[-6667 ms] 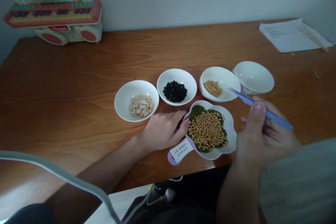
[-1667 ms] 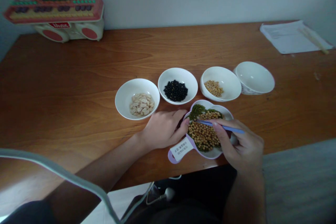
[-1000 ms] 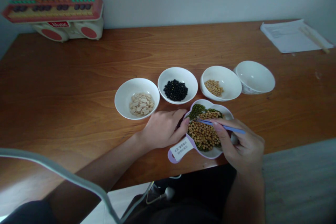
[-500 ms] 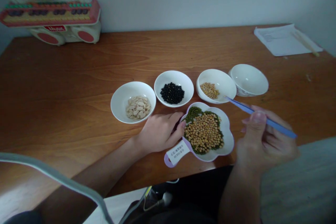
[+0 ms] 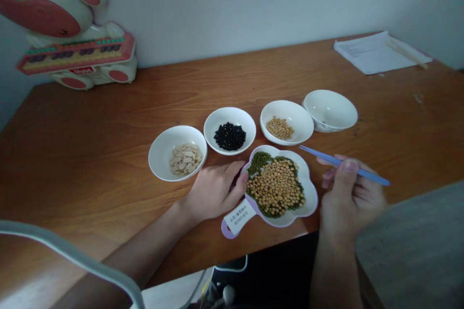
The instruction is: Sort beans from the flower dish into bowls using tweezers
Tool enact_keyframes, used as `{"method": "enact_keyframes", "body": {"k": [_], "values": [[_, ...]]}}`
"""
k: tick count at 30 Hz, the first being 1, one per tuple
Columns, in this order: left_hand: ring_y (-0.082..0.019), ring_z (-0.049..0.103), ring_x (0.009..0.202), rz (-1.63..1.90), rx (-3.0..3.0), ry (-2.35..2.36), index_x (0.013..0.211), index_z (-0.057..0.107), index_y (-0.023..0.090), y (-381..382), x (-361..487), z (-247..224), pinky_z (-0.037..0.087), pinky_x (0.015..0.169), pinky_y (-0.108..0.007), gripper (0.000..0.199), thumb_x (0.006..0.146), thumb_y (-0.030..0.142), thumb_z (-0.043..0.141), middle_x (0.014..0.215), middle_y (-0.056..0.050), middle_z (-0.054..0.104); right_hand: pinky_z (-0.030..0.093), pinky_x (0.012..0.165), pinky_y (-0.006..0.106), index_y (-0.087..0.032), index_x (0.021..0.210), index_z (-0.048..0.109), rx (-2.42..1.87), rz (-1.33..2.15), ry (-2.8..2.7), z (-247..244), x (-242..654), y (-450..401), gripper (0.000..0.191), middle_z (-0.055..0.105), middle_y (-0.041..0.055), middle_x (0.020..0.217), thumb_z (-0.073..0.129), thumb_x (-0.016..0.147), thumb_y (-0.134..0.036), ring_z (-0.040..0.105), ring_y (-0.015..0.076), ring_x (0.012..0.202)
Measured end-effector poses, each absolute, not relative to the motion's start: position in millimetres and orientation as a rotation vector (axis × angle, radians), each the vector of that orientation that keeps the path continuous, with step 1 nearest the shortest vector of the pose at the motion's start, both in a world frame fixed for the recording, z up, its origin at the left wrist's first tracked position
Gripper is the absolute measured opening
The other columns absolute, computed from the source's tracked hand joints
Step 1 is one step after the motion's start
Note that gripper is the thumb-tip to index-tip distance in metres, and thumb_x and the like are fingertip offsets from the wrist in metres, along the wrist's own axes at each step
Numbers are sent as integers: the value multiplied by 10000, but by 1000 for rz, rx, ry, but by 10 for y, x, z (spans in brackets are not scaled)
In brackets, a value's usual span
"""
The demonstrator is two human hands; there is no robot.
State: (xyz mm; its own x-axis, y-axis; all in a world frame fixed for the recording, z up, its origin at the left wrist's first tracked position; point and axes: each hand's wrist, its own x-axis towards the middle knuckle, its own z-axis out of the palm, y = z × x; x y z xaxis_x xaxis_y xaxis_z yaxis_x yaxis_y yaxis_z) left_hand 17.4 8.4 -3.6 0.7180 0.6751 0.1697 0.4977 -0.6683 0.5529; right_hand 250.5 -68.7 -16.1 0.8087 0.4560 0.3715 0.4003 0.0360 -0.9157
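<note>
My left hand has its thumb and fingers closed on the left rim of a flower-shaped, purple-edged dish. Yellow soybeans lie over green mung beans in that dish, and a printed label covers its handle. Between the thumb and fingers of my right hand are blue tweezers. Their tips point left, just above the dish's upper right rim and below a white bowl with some soybeans in it. I see nothing between the tips.
Further left stand a bowl of black beans and a bowl of pale flat seeds. On the right is another white bowl with a tiny speck inside. A toy keyboard, paper and a grey tube are around.
The tweezers have come out of the soybean bowl and moved towards the dish. My left hand keeps hold of the dish. The whole view has shifted and tilted slightly.
</note>
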Motion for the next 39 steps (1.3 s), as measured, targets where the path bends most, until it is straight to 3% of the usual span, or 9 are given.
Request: {"method": "enact_keyframes", "body": {"k": [9,15,23,32,36,39], "values": [[-189,773,789,492,2463,898,1097,655,170,89,168,-35,562,668,-293,336,1103,334,362,952,-67,803,361,440,218,-213,808,570,-1292,287,-510,-190,2525,-731,414,592,-64,558,714,917,-586,463,79,461],[-192,772,812,462,2469,912,1172,648,163,86,161,-27,550,683,-291,349,1105,345,358,973,-69,801,320,421,199,-202,969,640,-1235,418,-523,-171,2551,-724,326,713,-6,796,736,915,-509,438,54,496],[-170,766,766,439,2453,927,1242,648,158,72,166,20,548,642,-261,349,1088,321,381,938,-63,800,323,442,204,-215,918,654,-1219,620,-479,-161,2620,-763,291,528,-69,658,850,819,-406,444,66,528],[-173,761,752,403,2455,941,1235,646,144,57,169,32,567,681,-270,356,1088,326,378,932,-65,792,442,578,265,-223,1125,792,-1325,749,-609,-238,2730,-950,311,619,1,721,710,950,-467,537,113,659],[-172,768,786,402,2450,950,1224,648,134,47,183,56,568,689,-265,368,1093,322,361,989,-82,803,479,595,268,-209,1140,790,-1338,751,-652,-287,2763,-1136,307,673,22,752,688,971,-444,576,119,665],[-171,757,753,421,2456,949,1211,659,136,47,188,44,558,659,-264,386,1094,341,354,962,-82,803,543,602,271,-188,1121,788,-1417,666,-734,-280,2757,-1268,299,759,66,878,675,978,-426,651,136,686]]}}
